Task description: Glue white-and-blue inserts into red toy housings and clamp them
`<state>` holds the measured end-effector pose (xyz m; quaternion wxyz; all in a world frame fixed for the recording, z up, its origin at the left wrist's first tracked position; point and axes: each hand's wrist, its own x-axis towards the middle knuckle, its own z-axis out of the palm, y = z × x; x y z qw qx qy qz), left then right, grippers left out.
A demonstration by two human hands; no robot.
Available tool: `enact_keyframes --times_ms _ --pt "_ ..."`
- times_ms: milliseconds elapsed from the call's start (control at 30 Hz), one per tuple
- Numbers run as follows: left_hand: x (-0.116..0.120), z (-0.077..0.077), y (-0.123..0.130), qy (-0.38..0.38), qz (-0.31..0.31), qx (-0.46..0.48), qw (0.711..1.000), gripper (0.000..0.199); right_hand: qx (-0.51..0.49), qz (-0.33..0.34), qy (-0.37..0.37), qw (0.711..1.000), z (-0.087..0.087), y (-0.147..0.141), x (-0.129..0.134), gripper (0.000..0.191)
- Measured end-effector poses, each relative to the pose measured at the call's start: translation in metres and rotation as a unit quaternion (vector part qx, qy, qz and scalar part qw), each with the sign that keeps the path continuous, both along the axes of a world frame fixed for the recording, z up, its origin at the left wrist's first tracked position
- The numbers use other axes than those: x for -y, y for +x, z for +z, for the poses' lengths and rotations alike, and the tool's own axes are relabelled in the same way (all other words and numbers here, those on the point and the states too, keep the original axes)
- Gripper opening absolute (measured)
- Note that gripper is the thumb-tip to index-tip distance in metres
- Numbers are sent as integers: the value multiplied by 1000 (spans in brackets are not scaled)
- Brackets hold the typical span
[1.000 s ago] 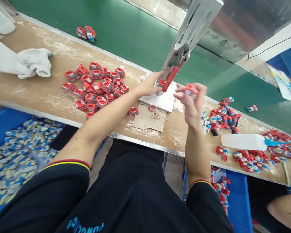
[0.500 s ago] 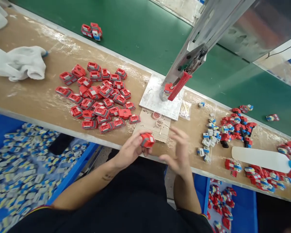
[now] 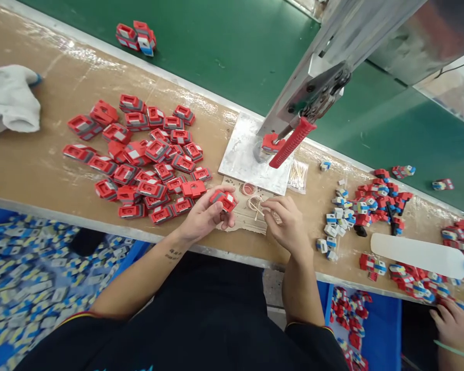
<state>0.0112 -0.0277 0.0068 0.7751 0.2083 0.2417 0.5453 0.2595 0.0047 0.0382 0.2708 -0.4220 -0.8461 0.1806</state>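
Note:
My left hand (image 3: 206, 214) is closed around a small red toy car body (image 3: 223, 200) with grey and white parts, holding it above the table's front edge. My right hand (image 3: 284, 221) has its thumb and fingers pinched on the end of a cotton swab (image 3: 257, 210), whose tip lies by a small round clear dish (image 3: 252, 202). Beside that sits a second round dish with reddish contents (image 3: 249, 188). Both dishes rest on a piece of cardboard (image 3: 239, 222). To the left spreads a pile of similar red car bodies (image 3: 154, 149).
A hand press with a red handle (image 3: 294, 143) stands on a metal plate (image 3: 239, 154). Bagged cotton swabs (image 3: 297, 175), blue-and-white parts (image 3: 334, 221) and a white bottle (image 3: 417, 255) lie rightward. A green belt (image 3: 201, 46) runs behind. Another person's hand (image 3: 454, 322) is at lower right.
My right hand has come down from open fingers to a pinch at the cotton swab. My left hand has shifted slightly left and up with the car body. Another person's hand has appeared at right.

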Motion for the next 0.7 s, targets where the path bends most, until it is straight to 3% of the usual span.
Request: enact_keyframes --times_ms 100,267,533,700 --pt "2 -3 -2 3 4 14 1000 49 20 55 -22 998 10 9 -3 35" --pt "5 -3 -1 -9 6 25 1000 40 -1 81 8 997 8 9 -7 15" --pt "11 -7 -1 45 22 -131 990 54 -23 57 13 998 5 -17 -18 16" --pt "15 -7 -2 39 47 -146 987 62 -48 21 0 999 1 -15 -17 16"
